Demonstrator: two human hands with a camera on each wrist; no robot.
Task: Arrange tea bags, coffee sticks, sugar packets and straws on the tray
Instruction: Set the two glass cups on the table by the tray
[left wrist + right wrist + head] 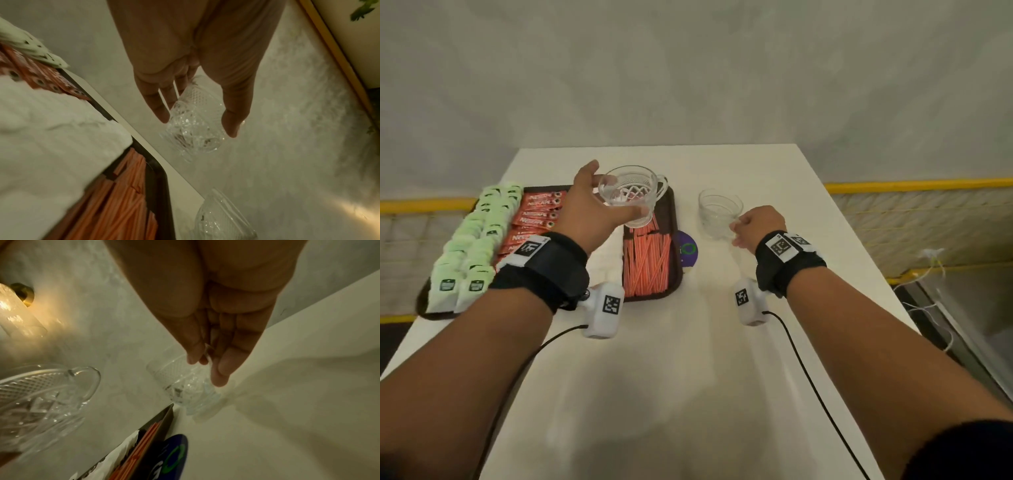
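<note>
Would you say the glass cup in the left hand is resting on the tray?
No: the left hand holds the glass cup lifted above the straws at the tray's far end.

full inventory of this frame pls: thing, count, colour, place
tea bags: many, pale green, left side of tray
coffee sticks: several, red, beside the tea bags
sugar packets: pile, white, middle of tray
straws: bundle, orange, right end of tray
tray: 1, dark brown, left on table
table: 1, white
disc: 1, purple, right of tray
handled glass cup: 1, clear, held above tray
second glass cup: 1, clear, right of tray
left hand: grips handled cup
right hand: holds second cup
</note>
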